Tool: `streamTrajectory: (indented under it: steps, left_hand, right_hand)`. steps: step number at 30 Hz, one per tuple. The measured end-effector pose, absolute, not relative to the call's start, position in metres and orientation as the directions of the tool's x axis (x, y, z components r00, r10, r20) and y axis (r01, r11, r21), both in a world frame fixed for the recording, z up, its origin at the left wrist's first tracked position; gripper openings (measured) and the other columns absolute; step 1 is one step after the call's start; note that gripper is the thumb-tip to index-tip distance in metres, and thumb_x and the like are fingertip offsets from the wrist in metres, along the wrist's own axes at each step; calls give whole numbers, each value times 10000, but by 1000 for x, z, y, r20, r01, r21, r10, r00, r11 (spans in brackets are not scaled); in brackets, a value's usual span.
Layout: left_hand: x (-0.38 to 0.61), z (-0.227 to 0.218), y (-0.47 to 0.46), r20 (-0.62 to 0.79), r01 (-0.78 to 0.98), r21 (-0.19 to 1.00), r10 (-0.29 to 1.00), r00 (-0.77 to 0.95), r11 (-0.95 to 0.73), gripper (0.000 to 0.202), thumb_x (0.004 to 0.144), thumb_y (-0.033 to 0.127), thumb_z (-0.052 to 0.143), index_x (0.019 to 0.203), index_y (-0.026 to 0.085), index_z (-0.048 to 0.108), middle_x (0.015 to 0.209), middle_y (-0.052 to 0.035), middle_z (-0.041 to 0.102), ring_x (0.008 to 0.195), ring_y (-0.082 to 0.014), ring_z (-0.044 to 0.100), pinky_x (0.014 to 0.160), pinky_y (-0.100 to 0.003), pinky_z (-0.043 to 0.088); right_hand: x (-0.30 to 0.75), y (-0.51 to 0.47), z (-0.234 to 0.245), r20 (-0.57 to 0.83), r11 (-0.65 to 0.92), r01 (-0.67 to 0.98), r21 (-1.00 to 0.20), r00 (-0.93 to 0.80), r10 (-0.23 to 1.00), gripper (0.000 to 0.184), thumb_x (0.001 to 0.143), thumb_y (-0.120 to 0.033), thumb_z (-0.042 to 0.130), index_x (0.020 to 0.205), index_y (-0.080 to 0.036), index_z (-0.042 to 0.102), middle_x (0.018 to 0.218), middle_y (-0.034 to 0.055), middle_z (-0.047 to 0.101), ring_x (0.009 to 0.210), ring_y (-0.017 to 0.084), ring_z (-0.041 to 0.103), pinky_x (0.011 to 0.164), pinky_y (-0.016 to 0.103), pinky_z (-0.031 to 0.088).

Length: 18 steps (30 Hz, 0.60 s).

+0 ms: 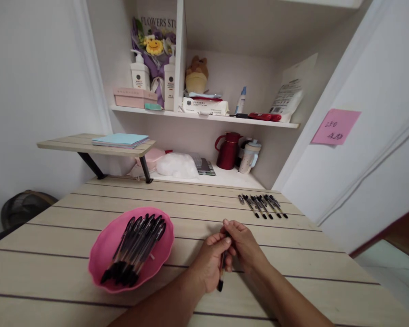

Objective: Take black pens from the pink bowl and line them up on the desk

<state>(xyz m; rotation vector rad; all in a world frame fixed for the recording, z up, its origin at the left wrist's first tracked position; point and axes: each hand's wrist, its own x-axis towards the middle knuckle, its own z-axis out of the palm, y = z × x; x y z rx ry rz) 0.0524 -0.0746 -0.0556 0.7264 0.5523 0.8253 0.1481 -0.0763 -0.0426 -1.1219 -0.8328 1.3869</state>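
Observation:
Over the middle of the table, my left hand (209, 259) is closed around a slim black pen (222, 268), whose dark lower end points down toward me. Against its upper end, the fingers of my right hand (245, 243) are pinched, and they hide that part of the pen. Left of my hands, a pink bowl (169, 243) with a wavy rim holds a bundle of similar black pens (139, 247). Several more pens (264, 206) lie side by side in a row at the table's far right, apart from both hands.
The slatted wooden table (47, 268) meets a white shelf unit (276, 122). A small raised stand (64, 143) bears blue paper (121, 140) at the back left. Behind the table are a white plastic bag (177, 165), a red jug (228, 152) and a tumbler (250, 156).

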Motion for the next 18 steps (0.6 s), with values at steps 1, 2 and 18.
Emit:
streamTrajectory:
  steps: [1, 2, 18]
  left_hand:
    - [53, -56, -75, -151, -455, 761, 809, 568, 462, 274, 639, 356, 671, 717, 157, 499, 566, 43, 511, 368, -28, 366, 379, -192, 216]
    - [53, -56, -74, -142, -455, 765, 809, 571, 455, 277, 640, 357, 671, 721, 157, 497, 562, 46, 504, 368, -27, 363, 377, -190, 214]
    - [54, -55, -73, -158, -371, 794, 752, 640, 482, 316, 702, 415, 625, 811, 194, 425, 526, 69, 460, 327, 10, 214, 371, -156, 54]
  right_hand:
    - [146, -77, -44, -169, -125, -332, -935, 107, 980, 404, 659, -556, 617, 653, -183, 461, 291, -96, 383, 199, 78, 338, 229, 157, 240]
    - [145, -77, -45, -171, -112, -345, -932, 146, 974, 404, 655, -559, 618, 655, -187, 459, 285, -98, 379, 192, 85, 343, 221, 163, 248]
    - [144, -81, -38, -103, 22, -449, -893, 253, 962, 347, 630, -457, 676, 590, -151, 516, 339, -75, 429, 211, 35, 306, 239, 154, 198]
